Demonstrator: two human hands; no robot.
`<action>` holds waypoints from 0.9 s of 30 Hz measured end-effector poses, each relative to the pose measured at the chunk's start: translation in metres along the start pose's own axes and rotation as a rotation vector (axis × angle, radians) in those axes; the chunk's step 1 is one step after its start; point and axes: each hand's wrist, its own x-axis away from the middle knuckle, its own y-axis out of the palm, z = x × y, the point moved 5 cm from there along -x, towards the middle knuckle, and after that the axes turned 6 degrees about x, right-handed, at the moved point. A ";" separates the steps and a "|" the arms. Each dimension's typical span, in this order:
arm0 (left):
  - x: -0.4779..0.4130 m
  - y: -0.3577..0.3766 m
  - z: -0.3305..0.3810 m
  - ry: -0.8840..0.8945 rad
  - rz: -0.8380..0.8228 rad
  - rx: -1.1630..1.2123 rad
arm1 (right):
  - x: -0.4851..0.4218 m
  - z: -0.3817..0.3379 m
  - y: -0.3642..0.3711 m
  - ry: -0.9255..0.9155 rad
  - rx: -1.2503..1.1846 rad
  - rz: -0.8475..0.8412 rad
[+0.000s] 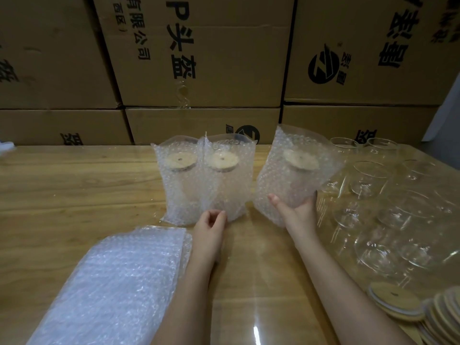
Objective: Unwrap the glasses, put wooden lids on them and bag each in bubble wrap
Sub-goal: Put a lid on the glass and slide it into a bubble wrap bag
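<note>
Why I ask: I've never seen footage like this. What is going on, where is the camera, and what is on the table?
There is no machine: a person works with bare hands, filmed by one camera worn on the head, looking down. The right hand grips a tilted bubble-wrap bag with a lidded glass inside. The left hand, fingers curled, is at the foot of one of two finished bags standing on the wooden table; whether it pinches it is unclear. On the left lies a pile of flat bags; on the right are bare glasses and spare lids.
</note>
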 end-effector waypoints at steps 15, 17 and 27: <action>0.002 0.000 0.007 0.021 -0.053 0.003 | -0.007 0.015 0.057 -0.048 0.119 -0.181; 0.001 0.000 0.007 0.011 -0.058 -0.006 | -0.007 0.017 0.056 -0.055 0.125 -0.174; 0.003 0.000 0.022 -0.054 -0.043 -0.176 | -0.006 0.022 0.057 -0.042 0.117 -0.180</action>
